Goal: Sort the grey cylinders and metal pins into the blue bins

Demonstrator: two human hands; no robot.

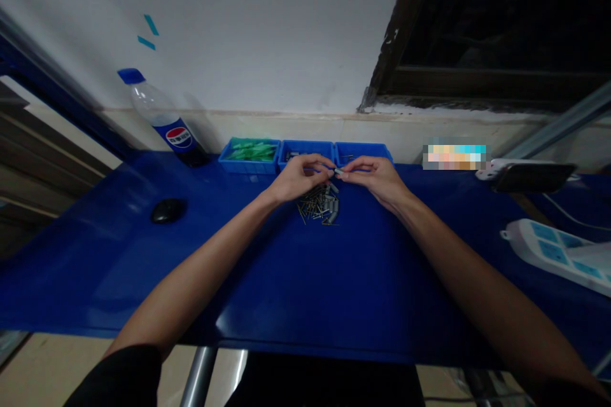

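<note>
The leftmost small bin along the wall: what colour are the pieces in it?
The pieces are bright green, as the head view shows.

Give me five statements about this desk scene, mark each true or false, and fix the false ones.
1. The bottle stands left of the three bins. True.
2. The green pieces lie in the right-hand bin. False: the green pieces are in the left-hand bin.
3. The right hand holds a small grey piece. True.
4. The mouse sits right of the pile. False: the mouse is left of the pile.
5. The bottle's cap is red. False: the cap is blue.
</note>
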